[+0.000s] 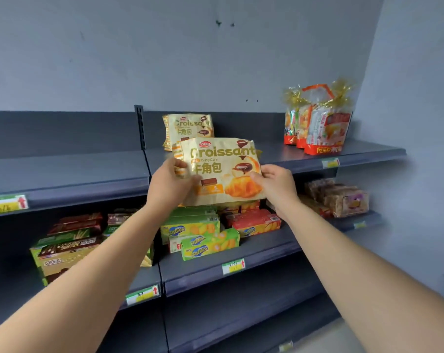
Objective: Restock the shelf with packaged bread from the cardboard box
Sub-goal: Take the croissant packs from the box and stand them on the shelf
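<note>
I hold a cream and gold croissant packet upright in front of the top shelf. My left hand grips its left edge and my right hand grips its right edge. Behind it, further back on the same shelf, another croissant packet stands upright, with more packets of the same kind partly hidden beside it. The cardboard box is out of view.
Gift bags with gold ribbons stand at the top shelf's right end. The second shelf holds green and red biscuit boxes, stick-snack boxes and wrapped cakes. Price tags line the shelf edges. A grey wall rises behind.
</note>
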Available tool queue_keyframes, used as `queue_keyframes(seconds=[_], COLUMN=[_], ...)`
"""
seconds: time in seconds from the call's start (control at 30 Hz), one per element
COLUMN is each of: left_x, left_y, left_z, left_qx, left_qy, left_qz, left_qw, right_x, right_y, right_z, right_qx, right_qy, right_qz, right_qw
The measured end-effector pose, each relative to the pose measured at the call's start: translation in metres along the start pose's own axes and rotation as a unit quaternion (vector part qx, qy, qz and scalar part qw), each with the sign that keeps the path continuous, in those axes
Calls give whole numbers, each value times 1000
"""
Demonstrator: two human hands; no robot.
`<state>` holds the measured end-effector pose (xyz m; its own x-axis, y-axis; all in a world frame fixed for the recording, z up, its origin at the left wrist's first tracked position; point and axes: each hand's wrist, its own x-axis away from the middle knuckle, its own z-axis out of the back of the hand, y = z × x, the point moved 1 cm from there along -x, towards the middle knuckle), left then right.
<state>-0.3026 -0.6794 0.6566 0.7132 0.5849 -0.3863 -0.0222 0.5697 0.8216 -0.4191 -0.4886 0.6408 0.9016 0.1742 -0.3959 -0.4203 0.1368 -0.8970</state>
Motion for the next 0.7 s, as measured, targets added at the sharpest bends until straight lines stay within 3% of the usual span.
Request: queue_keyframes(seconds=[0.2, 0.7], left_x=[-49, -200], left_y=[7, -20], left_z=[-4, -27], left_qx=[-2, -48], left_qy=[25, 5], left_qz=[11, 21], left_qw=[1000, 999], right_x=[-61, -202], right_y=[-9, 19], right_z=[-21, -98], right_qx=[1, 5], right_qy=[-19, -29], right_qz=[31, -17], right_qw=[999, 999])
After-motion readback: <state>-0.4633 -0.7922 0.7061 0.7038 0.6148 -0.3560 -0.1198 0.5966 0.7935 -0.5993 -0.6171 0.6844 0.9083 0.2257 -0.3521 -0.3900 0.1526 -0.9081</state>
